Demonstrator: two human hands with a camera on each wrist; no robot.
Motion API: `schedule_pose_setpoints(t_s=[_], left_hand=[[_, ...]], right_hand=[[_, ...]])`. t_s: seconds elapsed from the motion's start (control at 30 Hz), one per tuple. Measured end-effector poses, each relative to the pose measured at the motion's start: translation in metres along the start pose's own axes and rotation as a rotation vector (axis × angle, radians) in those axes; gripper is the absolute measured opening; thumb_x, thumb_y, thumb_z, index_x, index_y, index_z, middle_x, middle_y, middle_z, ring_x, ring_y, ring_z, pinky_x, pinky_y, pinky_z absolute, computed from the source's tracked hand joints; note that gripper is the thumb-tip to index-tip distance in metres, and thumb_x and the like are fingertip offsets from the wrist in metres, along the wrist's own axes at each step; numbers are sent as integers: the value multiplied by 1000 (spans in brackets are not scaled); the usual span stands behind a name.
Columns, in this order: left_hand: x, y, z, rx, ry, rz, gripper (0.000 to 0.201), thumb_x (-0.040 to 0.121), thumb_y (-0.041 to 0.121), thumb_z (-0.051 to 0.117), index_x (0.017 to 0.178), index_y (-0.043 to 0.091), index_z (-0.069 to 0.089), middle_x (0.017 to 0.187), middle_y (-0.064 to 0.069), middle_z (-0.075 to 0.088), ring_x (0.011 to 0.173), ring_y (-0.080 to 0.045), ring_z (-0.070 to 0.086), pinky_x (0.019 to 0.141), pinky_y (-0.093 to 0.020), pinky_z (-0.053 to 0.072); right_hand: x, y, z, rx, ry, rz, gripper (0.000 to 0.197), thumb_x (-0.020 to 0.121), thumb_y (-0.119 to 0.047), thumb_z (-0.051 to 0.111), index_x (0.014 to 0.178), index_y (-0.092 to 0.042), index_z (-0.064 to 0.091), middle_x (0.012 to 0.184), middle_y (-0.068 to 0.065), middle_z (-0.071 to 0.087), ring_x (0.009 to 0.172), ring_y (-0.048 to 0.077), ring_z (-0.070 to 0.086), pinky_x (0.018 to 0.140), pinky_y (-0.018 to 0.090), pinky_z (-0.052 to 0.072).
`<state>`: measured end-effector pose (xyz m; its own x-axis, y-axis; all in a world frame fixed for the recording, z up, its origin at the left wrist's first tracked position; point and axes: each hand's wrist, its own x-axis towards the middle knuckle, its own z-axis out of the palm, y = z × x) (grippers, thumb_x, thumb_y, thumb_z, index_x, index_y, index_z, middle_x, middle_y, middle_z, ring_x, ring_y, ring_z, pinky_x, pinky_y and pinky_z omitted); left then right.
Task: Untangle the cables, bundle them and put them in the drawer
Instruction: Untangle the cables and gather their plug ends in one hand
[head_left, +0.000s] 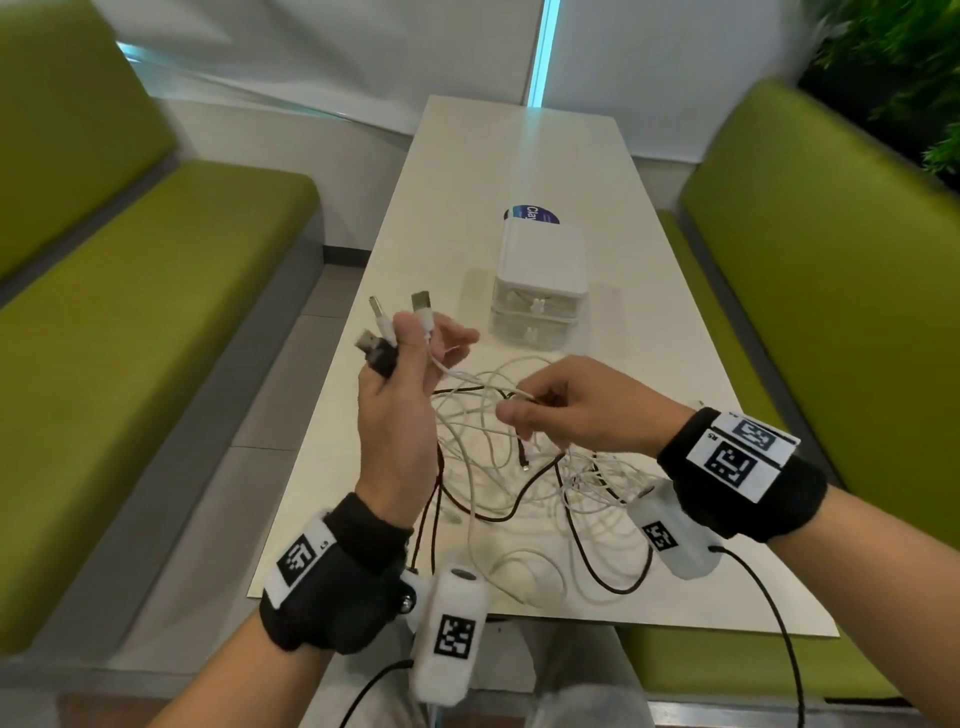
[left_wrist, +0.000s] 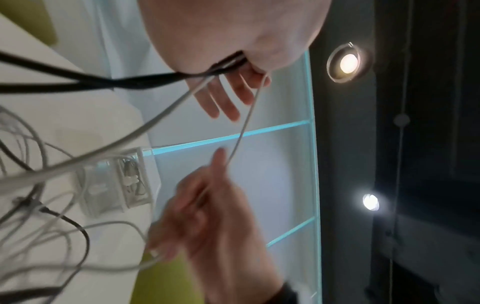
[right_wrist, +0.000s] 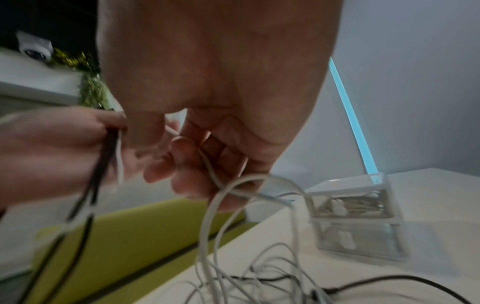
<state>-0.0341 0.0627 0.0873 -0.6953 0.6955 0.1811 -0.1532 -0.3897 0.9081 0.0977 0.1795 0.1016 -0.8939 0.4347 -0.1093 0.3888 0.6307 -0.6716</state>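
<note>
Both hands (head_left: 400, 415) on cables (head_left: 498, 467) over white table (head_left: 519, 171)

A loose tangle of cables (head_left: 519, 467) sprawls across the near end of the white table, thin white leads looping over and under dark braided ones, all knotted together. Three plug ends are lifted clear of the pile at the left: two white USB plugs (head_left: 422, 304) standing upright with metal tips up, and a black USB plug (head_left: 373, 347) tilted out to the left. From them one white lead (head_left: 470, 378) slants down and right into the heap. Further back, just right of centre, stands the small white drawer unit (head_left: 540, 283), two clear-fronted drawers stacked, both closed, the top one with cable already coiled inside.
</note>
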Motion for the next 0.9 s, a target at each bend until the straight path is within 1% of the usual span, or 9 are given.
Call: schedule_pose_setpoints(t_s=[0.07,0.13,0.2,0.3,0.57,0.7,0.73,0.83,0.9], left_hand=[[2,9,-2,-147,-64,-110,47,104,34,34,63,20,53,58,4,48,49,-17,55,64,-34,56],[3,16,-3,-205,-106,-161,48,103,37,34,61,18,48,54,4,33,38,-9,30,41,-23,35],[4,19,-6,-195,-113,-153,50,102,38,35,58,20,48,53,5,28,38,-5,21,38,-21,17],[6,19,-13,-140,-102,-112,48,100,41,36,58,18,45,54,5,26,38,-5,20,38,-19,15],[-5,11,-9,117,-260,-16,53,78,63,48,62,13,46,53,6,26,44,-9,20,42,-20,23],[-5,6,-5,305,-272,46,14,81,19,73,86,6,73,47,3,52,41,0,33,48,-8,34],[-5,3,-4,333,-291,34,17,85,14,70,98,4,73,70,-2,70,41,3,39,49,-7,34],[-7,-12,0,425,-328,5,20,93,15,61,97,-4,62,107,7,74,77,8,64,69,-17,49],[-7,-20,0,534,-359,16,26,96,25,57,96,0,63,105,11,73,96,1,66,83,-24,50]], right_hand=[[-4,14,3,-31,-21,59,47,89,-55,54,66,-16,65,50,1,55,47,10,50,53,25,41],[-6,23,4,-42,-17,105,47,91,-54,52,65,-17,65,53,6,60,47,9,53,52,19,40],[-7,29,3,-36,-15,136,44,93,-49,53,67,-15,66,51,2,58,47,8,52,51,18,39],[-11,29,1,-39,-16,141,44,93,-49,51,68,-17,67,47,-6,41,46,10,38,48,19,31],[-16,10,-9,748,3,99,43,93,-38,48,76,1,58,54,-2,21,49,14,14,48,27,13],[-15,4,-11,683,-2,74,46,93,-39,48,79,3,60,54,-1,22,49,15,16,49,27,15],[-15,3,-11,613,-6,71,48,93,-41,49,80,4,62,55,-1,23,50,16,18,48,27,17],[-14,-2,-9,426,-18,61,46,97,-39,46,82,-2,68,55,-3,30,50,16,25,48,23,26],[-14,-4,-5,315,-20,54,42,99,-36,45,79,-7,70,52,-8,34,48,12,30,51,22,28]])
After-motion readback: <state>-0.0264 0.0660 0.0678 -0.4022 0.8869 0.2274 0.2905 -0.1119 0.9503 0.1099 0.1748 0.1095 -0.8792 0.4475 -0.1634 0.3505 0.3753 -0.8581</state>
